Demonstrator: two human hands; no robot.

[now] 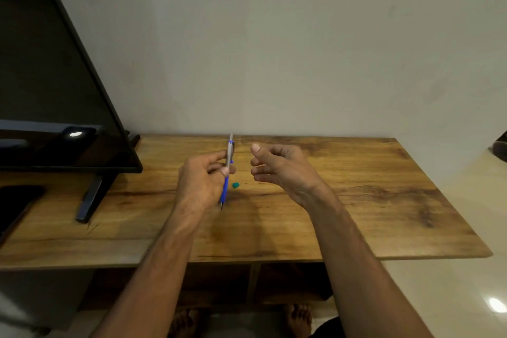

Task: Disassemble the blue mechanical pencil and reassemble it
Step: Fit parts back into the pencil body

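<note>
My left hand (201, 178) grips the blue mechanical pencil (226, 186) around its middle and holds it nearly upright above the wooden table (356, 200). The dark tip points down toward me; the silver clip and a thin pale part stick up at the top. A small teal piece (235, 185) lies on the table just right of the pencil. To the right, my right hand (277, 170) hovers a short gap away from the pencil, fingers curled and apart, holding nothing.
A black TV (55, 90) on a dark stand foot (90, 200) fills the left side of the table. A dark flat object (16, 206) lies at the far left edge. A plain wall rises behind; pale floor lies to the right.
</note>
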